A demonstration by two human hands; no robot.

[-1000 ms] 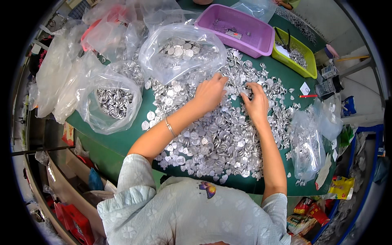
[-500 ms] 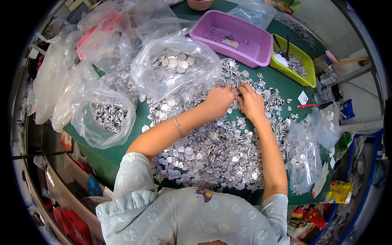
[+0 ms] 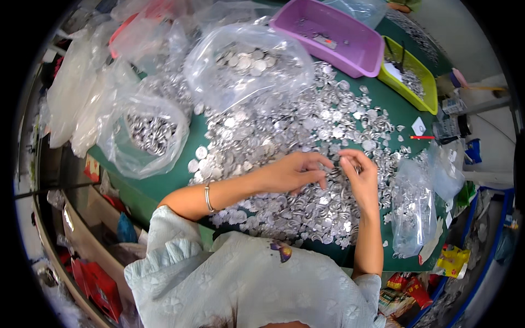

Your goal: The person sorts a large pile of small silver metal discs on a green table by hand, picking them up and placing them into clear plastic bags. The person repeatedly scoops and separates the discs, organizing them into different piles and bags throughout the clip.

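Note:
A wide heap of small silver metal discs (image 3: 284,136) covers the green table (image 3: 175,180). My left hand (image 3: 292,172) lies on the heap with its fingers stretched to the right. My right hand (image 3: 358,175) sits just beside it, fingers curled. The fingertips of both hands meet over the heap and pinch at small silver pieces. A silver bangle (image 3: 208,197) circles my left wrist.
Clear plastic bags of discs stand at the back (image 3: 246,65), at the left (image 3: 145,134) and at the right (image 3: 413,208). A purple tray (image 3: 350,46) and a yellow-green tray (image 3: 424,82) lie at the far right. Boxes and packets crowd the floor around the table.
Both hands have drawn back across the heap toward my body, staying close together. The bags and trays have not moved.

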